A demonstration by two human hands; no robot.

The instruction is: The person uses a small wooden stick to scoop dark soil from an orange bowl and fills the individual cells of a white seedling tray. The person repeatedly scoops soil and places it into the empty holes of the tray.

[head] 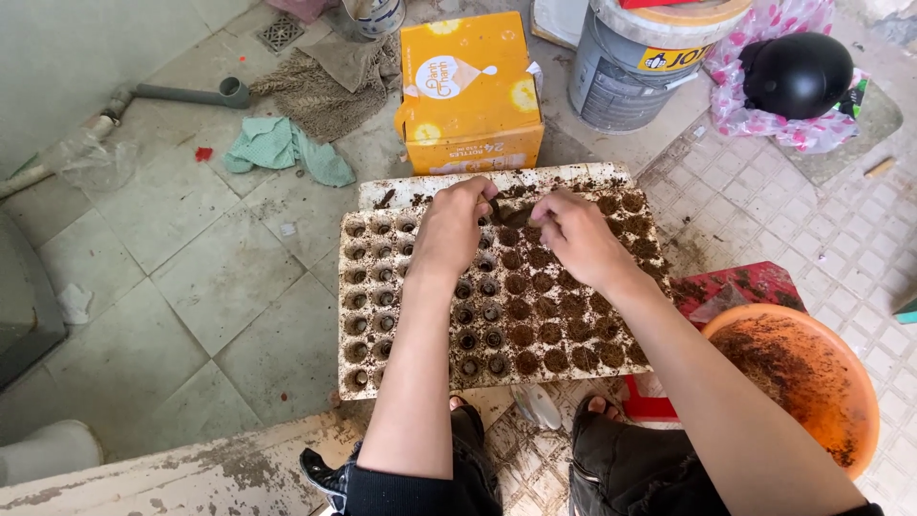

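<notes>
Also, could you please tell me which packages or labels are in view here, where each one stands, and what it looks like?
Cardboard box: on the floor just beyond the seed tray, boxy, orange-yellow with white and yellow round graphics.
Bucket label: on the grey bucket at top right, a yellow patch with dark lettering.
Plastic bag: far right, under a black helmet, white with pink spots.

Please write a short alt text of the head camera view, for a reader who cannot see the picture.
Two bare hands, left hand and right hand, press soil into the far cells of a white seedling tray lying on a tiled floor. An orange basin with soil sits at the right; a yellow cardboard box and a grey bucket stand behind.
</notes>
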